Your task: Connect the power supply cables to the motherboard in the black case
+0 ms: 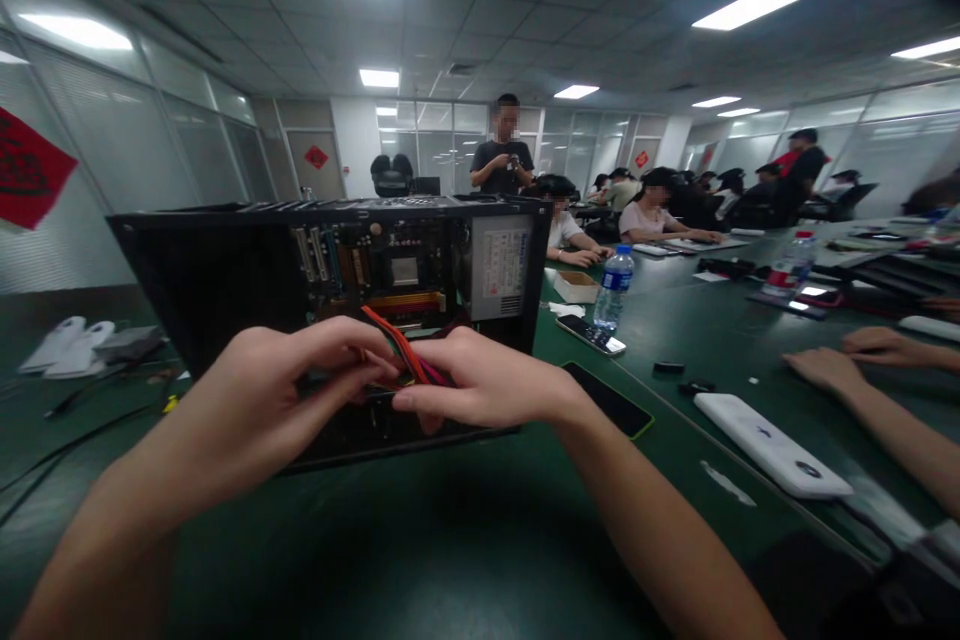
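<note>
An open black computer case [534,270] stands on the green table in front of me, showing its motherboard [390,255] and a silver power supply [501,265]. A bundle of orange, red and purple power cables [405,348] runs between my two hands, before the case opening. My left hand [277,395] has its fingers closed on the cables from the left. From the right, my right hand [480,380] wraps round the same bundle with its thumb in front. The fingertips partly hide the cable ends and the lower case interior.
Right of the case are a water bottle [615,288], a phone [591,334], a dark phone with green edging [611,400] and a white power bank [772,445]. Another person's hands [829,370] rest at the right. Loose black cables [75,445] lie left.
</note>
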Available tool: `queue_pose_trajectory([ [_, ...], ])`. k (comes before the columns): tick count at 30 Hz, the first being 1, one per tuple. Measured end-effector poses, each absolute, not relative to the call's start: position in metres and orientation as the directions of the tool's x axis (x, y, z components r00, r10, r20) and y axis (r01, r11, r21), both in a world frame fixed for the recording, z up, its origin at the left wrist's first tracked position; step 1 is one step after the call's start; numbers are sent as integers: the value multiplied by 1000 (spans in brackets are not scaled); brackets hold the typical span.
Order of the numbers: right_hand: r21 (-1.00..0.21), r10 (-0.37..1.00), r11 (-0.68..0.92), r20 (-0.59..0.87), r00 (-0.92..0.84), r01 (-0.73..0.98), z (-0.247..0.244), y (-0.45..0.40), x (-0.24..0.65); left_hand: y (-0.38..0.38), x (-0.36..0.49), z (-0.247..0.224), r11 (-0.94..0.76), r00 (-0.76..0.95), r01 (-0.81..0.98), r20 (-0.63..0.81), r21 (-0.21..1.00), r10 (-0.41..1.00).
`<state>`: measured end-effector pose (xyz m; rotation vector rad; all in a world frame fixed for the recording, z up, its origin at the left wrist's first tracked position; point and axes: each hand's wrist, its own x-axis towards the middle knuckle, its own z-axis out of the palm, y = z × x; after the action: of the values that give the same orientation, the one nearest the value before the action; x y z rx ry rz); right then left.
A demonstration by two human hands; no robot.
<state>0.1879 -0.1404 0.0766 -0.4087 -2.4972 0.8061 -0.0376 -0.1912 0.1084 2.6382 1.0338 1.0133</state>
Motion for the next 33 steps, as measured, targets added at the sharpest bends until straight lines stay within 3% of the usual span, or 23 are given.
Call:
queue_pose_trajectory([
  [8, -675, 466, 737, 549, -693, -39, 80, -150, 191, -199, -24, 101, -654, 198, 477, 653, 587, 731],
  [14, -801, 672, 559, 589, -449, -215, 81, -150, 185, -185, -25, 100, -612, 223, 358, 572, 705, 789],
  [19, -798, 727, 580, 597, -339, -162, 84, -155, 185, -178, -17, 95, -553, 300, 250, 479, 795, 825],
  [28, -804, 714, 578, 581, -390, -140, 80, -154, 182, -172, -13, 83, -636, 306, 264, 562, 725, 768],
  [33, -829, 738, 523, 558, -381, -201, 77, -151, 177, -164, -19, 82, -710, 292, 449, 662, 542, 690],
])
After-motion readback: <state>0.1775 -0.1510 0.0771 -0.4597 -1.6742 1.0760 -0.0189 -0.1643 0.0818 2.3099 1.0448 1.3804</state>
